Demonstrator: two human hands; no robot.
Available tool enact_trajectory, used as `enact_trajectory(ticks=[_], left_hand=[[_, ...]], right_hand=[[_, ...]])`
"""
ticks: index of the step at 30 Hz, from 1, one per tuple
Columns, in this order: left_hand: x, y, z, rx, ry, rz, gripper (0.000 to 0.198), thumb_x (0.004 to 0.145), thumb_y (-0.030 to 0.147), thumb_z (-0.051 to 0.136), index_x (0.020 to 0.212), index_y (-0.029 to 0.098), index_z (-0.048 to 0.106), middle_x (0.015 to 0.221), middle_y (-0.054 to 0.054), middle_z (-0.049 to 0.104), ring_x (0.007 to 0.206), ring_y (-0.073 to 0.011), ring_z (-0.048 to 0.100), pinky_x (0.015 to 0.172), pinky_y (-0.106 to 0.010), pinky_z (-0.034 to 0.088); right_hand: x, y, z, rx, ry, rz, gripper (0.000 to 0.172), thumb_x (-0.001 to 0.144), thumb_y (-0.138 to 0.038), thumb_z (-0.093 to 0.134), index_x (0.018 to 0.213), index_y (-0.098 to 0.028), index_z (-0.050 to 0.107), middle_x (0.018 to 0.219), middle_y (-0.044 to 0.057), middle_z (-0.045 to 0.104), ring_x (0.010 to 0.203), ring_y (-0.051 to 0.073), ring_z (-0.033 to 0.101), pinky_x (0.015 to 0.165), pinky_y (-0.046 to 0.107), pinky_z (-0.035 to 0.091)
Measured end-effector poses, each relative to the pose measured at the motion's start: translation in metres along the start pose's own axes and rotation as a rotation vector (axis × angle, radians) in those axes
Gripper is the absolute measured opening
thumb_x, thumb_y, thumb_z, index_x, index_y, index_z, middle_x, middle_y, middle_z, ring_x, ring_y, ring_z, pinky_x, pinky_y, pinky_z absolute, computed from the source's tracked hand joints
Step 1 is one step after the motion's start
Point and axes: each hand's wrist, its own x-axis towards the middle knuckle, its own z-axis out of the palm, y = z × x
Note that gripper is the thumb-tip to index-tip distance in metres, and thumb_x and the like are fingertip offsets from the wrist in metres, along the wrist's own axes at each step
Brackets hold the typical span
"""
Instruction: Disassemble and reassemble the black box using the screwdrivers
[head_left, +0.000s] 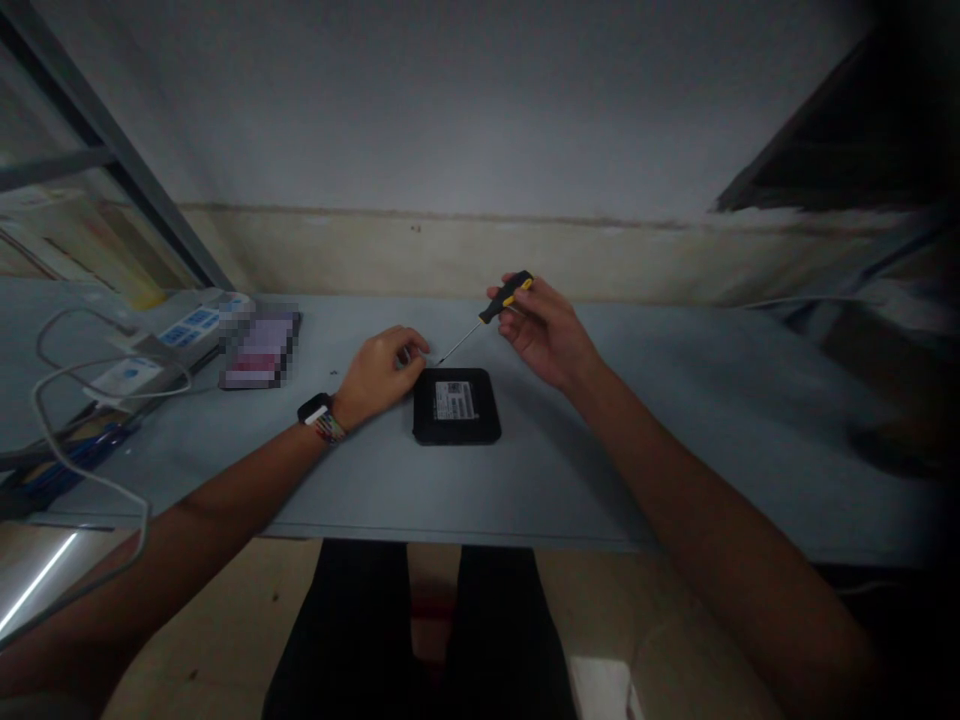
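Note:
A flat black square box (444,433), with a white printed label (456,400) on its upper face, lies on the table in front of me. My right hand (544,325) is closed round the black and yellow handle of a screwdriver (507,296). Its thin shaft slants down to the left, the tip close to the box's far left corner. By that same corner rests my left hand (386,365), its fingers curled and thumb close to the box's edge. Whatever those fingers hold, if anything, is too small or hidden to make out.
A phone (262,348) with a blurred screen lies left on the grey-blue table (375,490). Beside it sits a white power strip (169,348) with looping cables (90,370). A wall (480,120) rises behind the table. Dark blurred items (892,400) stand at right.

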Motion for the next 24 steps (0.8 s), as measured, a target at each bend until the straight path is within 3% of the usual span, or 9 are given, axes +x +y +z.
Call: enact_trajectory(ticks=[7,24], left_hand=[[0.0004,-0.0018,0.0051,-0.083,-0.119,0.042,0.017,0.087,0.011,0.066,0.097,0.019,0.077,0.094,-0.004,0.074,0.084,-0.0168,0.069,0.079,-0.031,0.054],[0.0018,-0.0007,0.0034,-0.113,-0.146,0.038,0.019,0.084,0.007,0.067,0.094,0.018,0.078,0.092,-0.003,0.072,0.081,-0.0145,0.067,0.075,-0.028,0.054]], right_hand=[[-0.0067,-0.0037,0.0082,-0.069,-0.049,-0.025,0.038,0.074,-0.035,0.096,0.106,-0.024,0.077,0.099,0.0,0.084,0.058,0.005,0.061,0.057,0.018,0.059],[-0.0091,-0.0014,0.0086,-0.109,-0.076,-0.01,0.033,0.076,-0.031,0.092,0.105,-0.025,0.078,0.098,-0.001,0.084,0.056,0.006,0.063,0.057,0.021,0.059]])
